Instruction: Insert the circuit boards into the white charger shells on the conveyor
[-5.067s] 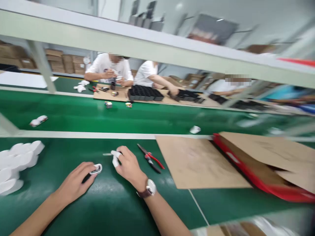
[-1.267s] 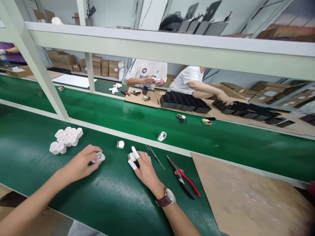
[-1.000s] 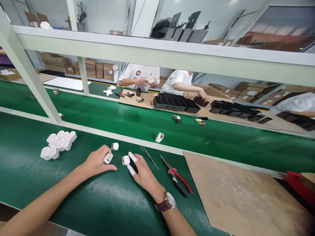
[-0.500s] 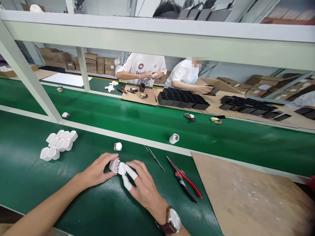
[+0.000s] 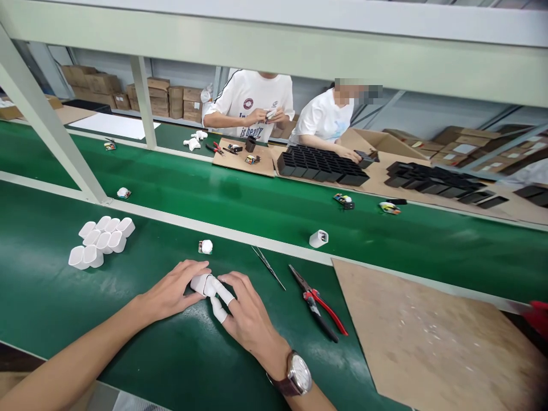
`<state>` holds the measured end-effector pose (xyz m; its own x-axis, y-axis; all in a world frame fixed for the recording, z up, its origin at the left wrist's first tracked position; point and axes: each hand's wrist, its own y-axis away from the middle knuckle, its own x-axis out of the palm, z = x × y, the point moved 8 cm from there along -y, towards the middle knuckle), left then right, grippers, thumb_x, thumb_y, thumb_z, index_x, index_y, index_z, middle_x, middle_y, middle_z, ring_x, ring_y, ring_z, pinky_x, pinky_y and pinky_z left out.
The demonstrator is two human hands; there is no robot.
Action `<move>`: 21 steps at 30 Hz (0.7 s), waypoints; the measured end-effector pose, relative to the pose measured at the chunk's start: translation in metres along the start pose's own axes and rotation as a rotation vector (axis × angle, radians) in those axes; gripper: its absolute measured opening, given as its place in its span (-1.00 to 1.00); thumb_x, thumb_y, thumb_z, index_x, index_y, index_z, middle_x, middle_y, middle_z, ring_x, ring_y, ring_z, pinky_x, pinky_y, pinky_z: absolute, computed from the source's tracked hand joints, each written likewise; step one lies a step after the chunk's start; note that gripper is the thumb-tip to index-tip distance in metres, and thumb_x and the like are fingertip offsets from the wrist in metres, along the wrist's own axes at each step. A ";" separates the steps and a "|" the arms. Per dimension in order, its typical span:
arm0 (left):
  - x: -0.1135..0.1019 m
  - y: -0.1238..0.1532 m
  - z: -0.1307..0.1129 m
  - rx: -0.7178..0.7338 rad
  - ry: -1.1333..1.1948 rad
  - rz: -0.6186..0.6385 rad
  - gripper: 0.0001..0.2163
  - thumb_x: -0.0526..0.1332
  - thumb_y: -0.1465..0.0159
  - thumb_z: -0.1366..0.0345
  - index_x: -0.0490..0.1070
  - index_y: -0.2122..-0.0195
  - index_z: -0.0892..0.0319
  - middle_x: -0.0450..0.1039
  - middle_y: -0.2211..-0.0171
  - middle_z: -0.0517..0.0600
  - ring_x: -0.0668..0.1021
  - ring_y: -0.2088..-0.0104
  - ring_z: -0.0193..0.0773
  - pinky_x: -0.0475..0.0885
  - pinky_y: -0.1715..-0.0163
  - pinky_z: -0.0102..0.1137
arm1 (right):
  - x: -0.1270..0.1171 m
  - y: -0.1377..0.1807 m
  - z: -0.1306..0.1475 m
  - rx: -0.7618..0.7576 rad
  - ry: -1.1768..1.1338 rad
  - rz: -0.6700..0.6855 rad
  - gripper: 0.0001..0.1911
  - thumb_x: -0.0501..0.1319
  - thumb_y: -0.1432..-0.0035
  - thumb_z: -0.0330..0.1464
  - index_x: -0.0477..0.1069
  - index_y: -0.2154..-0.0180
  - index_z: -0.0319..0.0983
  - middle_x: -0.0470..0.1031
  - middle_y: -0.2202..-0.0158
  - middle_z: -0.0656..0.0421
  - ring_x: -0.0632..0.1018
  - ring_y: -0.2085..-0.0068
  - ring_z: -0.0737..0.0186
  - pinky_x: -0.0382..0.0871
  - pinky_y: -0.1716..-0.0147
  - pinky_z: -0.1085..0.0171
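Observation:
My left hand (image 5: 177,290) grips a small white plastic housing (image 5: 197,283) between thumb and fingers, low over the green bench. From the right, my right hand (image 5: 242,305), with white finger cots on two fingers, pinches a white-topped circuit board (image 5: 209,287) at the housing's open end. Most of that board is hidden by the housing and fingertips. Just beyond my hands lies another circuit board (image 5: 206,246) with a white top. Tweezers (image 5: 268,268) and red-and-black long-nose pliers (image 5: 319,308) rest to the right of my right hand.
Several white housings (image 5: 103,242) stand grouped at the left. A conveyor belt (image 5: 240,200) carries boards and a white housing (image 5: 319,238). Cardboard (image 5: 428,337) covers the right bench. A metal frame (image 5: 274,51) crosses above. Opposite, two people work beside black housings (image 5: 321,165).
The circuit board has gone deeper into the white housing, its green part now out of sight. Items on the belt have shifted right. My view has tilted slightly downward.

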<state>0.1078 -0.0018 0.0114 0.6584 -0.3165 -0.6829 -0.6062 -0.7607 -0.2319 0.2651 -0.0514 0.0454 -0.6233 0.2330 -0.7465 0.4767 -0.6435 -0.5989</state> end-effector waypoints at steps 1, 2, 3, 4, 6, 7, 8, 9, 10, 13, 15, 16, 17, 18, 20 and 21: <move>0.001 0.000 0.000 0.000 0.004 0.003 -0.36 0.27 -0.44 0.31 0.00 -0.46 -0.09 0.44 -0.25 0.06 0.45 -0.26 -0.05 0.45 -0.24 -0.04 | 0.000 0.000 0.001 -0.001 0.003 0.007 -0.64 0.25 -0.31 -0.53 0.37 -0.11 -0.19 0.43 -0.10 -0.08 0.44 -0.12 -0.14 0.56 -0.02 -0.14; 0.002 0.000 0.000 0.003 0.012 0.007 -0.36 0.27 -0.44 0.30 0.01 -0.45 -0.09 0.44 -0.25 0.06 0.45 -0.26 -0.05 0.45 -0.25 -0.04 | 0.001 0.000 0.002 0.000 0.002 0.018 -0.66 0.24 -0.32 -0.52 0.38 -0.09 -0.18 0.43 -0.09 -0.07 0.45 -0.12 -0.14 0.57 -0.01 -0.14; 0.004 0.000 0.000 0.005 0.024 0.015 -0.37 0.27 -0.44 0.29 0.02 -0.45 -0.10 0.44 -0.26 0.06 0.45 -0.27 -0.05 0.44 -0.26 -0.03 | 0.002 -0.001 0.002 0.009 -0.003 0.032 -0.66 0.23 -0.33 -0.52 0.38 -0.10 -0.18 0.44 -0.09 -0.06 0.46 -0.11 -0.12 0.58 0.01 -0.12; 0.005 0.001 0.001 0.001 0.041 0.028 -0.37 0.27 -0.44 0.29 0.02 -0.45 -0.09 0.44 -0.27 0.05 0.45 -0.28 -0.05 0.43 -0.27 -0.03 | 0.002 -0.001 0.001 0.025 -0.014 0.042 -0.63 0.23 -0.34 -0.51 0.36 -0.15 -0.17 0.45 -0.08 -0.06 0.46 -0.10 -0.10 0.58 0.01 -0.10; 0.010 0.002 0.005 -0.032 0.097 0.062 -0.36 0.27 -0.43 0.30 0.01 -0.45 -0.09 0.43 -0.28 0.05 0.47 -0.27 -0.06 0.43 -0.27 -0.04 | 0.002 -0.002 0.000 0.050 -0.047 0.048 -0.55 0.23 -0.36 -0.48 0.30 -0.23 -0.17 0.47 -0.09 -0.05 0.47 -0.12 -0.08 0.58 -0.02 -0.09; 0.012 0.003 0.007 -0.058 0.134 0.080 -0.36 0.27 -0.42 0.30 0.01 -0.44 -0.08 0.43 -0.29 0.06 0.50 -0.25 -0.07 0.45 -0.26 -0.06 | 0.003 -0.002 0.000 0.056 -0.061 0.052 -0.53 0.25 -0.37 -0.46 0.28 -0.25 -0.17 0.46 -0.12 -0.05 0.47 -0.14 -0.08 0.57 -0.05 -0.09; 0.015 0.003 0.009 -0.084 0.172 0.097 -0.35 0.27 -0.41 0.31 0.01 -0.44 -0.08 0.43 -0.29 0.06 0.53 -0.23 -0.08 0.47 -0.24 -0.09 | 0.004 -0.002 0.000 0.054 -0.070 0.062 -0.54 0.26 -0.37 -0.43 0.29 -0.25 -0.16 0.45 -0.16 -0.05 0.45 -0.18 -0.08 0.55 -0.09 -0.11; 0.017 0.004 0.010 -0.106 0.206 0.111 -0.35 0.28 -0.41 0.31 0.01 -0.43 -0.07 0.43 -0.30 0.06 0.56 -0.20 -0.10 0.49 -0.21 -0.11 | 0.006 -0.002 0.000 0.048 -0.076 0.079 -0.57 0.27 -0.37 -0.40 0.32 -0.22 -0.15 0.44 -0.19 -0.06 0.43 -0.22 -0.10 0.52 -0.14 -0.13; 0.018 0.004 0.011 -0.122 0.231 0.120 -0.35 0.28 -0.40 0.31 0.01 -0.43 -0.07 0.43 -0.30 0.07 0.58 -0.18 -0.10 0.51 -0.19 -0.13 | 0.009 -0.002 -0.001 0.046 -0.080 0.094 -0.60 0.28 -0.37 -0.38 0.35 -0.19 -0.15 0.42 -0.21 -0.05 0.41 -0.26 -0.12 0.49 -0.17 -0.15; 0.020 0.004 0.010 -0.146 0.262 0.143 -0.31 0.30 -0.34 0.36 -0.01 -0.40 -0.05 0.45 -0.28 0.10 0.58 -0.18 -0.09 0.50 -0.18 -0.12 | 0.014 0.000 -0.005 0.090 -0.107 0.109 -0.62 0.29 -0.37 -0.33 0.36 -0.18 -0.16 0.42 -0.21 -0.06 0.42 -0.25 -0.11 0.48 -0.16 -0.13; 0.020 0.003 0.007 -0.142 0.261 0.159 -0.30 0.30 -0.30 0.41 -0.01 -0.38 -0.05 0.46 -0.26 0.10 0.57 -0.20 -0.08 0.49 -0.18 -0.12 | 0.016 0.001 -0.008 0.113 -0.115 0.100 -0.59 0.27 -0.37 -0.33 0.34 -0.21 -0.17 0.44 -0.17 -0.06 0.47 -0.17 -0.08 0.52 -0.10 -0.10; 0.021 0.003 0.005 -0.130 0.261 0.165 -0.33 0.28 -0.30 0.43 0.00 -0.35 -0.05 0.47 -0.25 0.09 0.56 -0.20 -0.08 0.49 -0.17 -0.13 | 0.017 0.002 -0.008 0.114 -0.109 0.106 -0.59 0.26 -0.37 -0.34 0.34 -0.21 -0.16 0.45 -0.14 -0.06 0.50 -0.13 -0.07 0.53 -0.06 -0.09; 0.020 0.002 0.003 -0.114 0.258 0.162 -0.37 0.27 -0.30 0.44 0.03 -0.32 -0.04 0.48 -0.22 0.08 0.57 -0.19 -0.10 0.50 -0.16 -0.15 | 0.017 0.002 -0.008 0.110 -0.104 0.111 -0.59 0.24 -0.38 -0.35 0.34 -0.22 -0.15 0.46 -0.12 -0.05 0.51 -0.11 -0.07 0.54 -0.03 -0.08; 0.019 0.002 0.001 -0.095 0.247 0.150 -0.43 0.25 -0.31 0.45 0.08 -0.28 -0.03 0.49 -0.19 0.08 0.58 -0.16 -0.12 0.52 -0.14 -0.18 | 0.016 0.002 -0.009 0.110 -0.109 0.106 -0.60 0.22 -0.39 -0.37 0.35 -0.22 -0.13 0.47 -0.11 -0.04 0.52 -0.09 -0.06 0.54 -0.02 -0.07; 0.017 0.002 -0.004 -0.028 0.197 0.107 -0.57 0.21 -0.35 0.45 0.18 -0.20 0.00 0.48 -0.16 0.08 0.59 -0.11 -0.14 0.53 -0.10 -0.21 | 0.012 0.003 -0.015 0.148 -0.155 0.063 -0.60 0.16 -0.42 -0.40 0.32 -0.25 -0.11 0.48 -0.10 -0.02 0.54 -0.08 0.00 0.55 -0.03 -0.03; 0.015 0.001 -0.008 0.017 0.157 0.083 -0.64 0.20 -0.38 0.44 0.24 -0.16 0.02 0.47 -0.15 0.09 0.59 -0.09 -0.15 0.53 -0.09 -0.23 | 0.008 0.004 -0.020 0.182 -0.179 0.028 -0.59 0.14 -0.44 -0.40 0.29 -0.26 -0.11 0.48 -0.10 -0.01 0.54 -0.09 0.03 0.55 -0.05 -0.01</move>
<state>0.1205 -0.0121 0.0059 0.6667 -0.4636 -0.5836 -0.6680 -0.7190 -0.1919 0.2742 -0.0373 0.0311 -0.7192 0.0910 -0.6888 0.3858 -0.7722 -0.5049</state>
